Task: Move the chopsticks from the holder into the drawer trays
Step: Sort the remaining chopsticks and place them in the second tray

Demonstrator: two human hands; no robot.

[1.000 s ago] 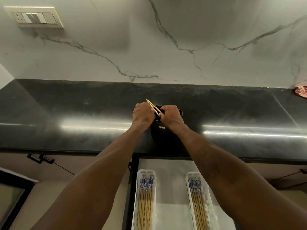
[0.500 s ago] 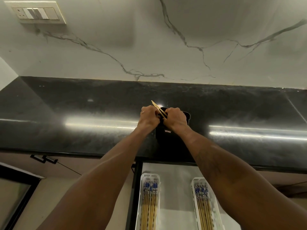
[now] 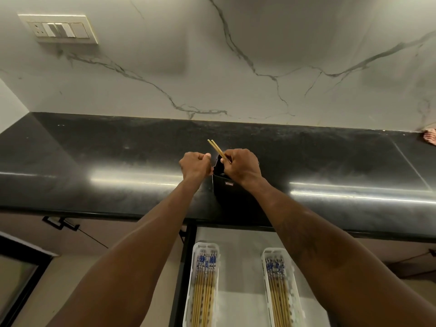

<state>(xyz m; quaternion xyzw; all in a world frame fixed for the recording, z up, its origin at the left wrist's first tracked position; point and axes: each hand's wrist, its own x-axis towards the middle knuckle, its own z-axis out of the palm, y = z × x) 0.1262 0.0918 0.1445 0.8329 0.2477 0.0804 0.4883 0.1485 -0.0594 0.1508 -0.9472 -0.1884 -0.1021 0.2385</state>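
Note:
A black chopstick holder (image 3: pixel 226 192) stands on the black counter near its front edge. Over its mouth, my right hand (image 3: pixel 241 167) is closed around a pair of light wooden chopsticks (image 3: pixel 216 149), whose tips slant up to the left. My left hand (image 3: pixel 195 165) is a fist just left of the holder's rim, fingers curled; I see nothing in it. Below the counter an open drawer (image 3: pixel 238 241) holds two white trays: the left tray (image 3: pixel 204 246) and the right tray (image 3: pixel 273 251), each with several chopsticks lying lengthwise.
The black counter (image 3: pixel 94 161) runs the full width under a white marbled wall. A switch plate (image 3: pixel 59 29) sits high on the wall at left. A red patterned cloth (image 3: pixel 429 139) lies at the counter's far right. Dark cabinet handles (image 3: pixel 60 223) show below left.
My hands have drawn apart: the left fist has come off the chopsticks and sits left of the holder, while the right hand alone keeps the pair, lifted slightly.

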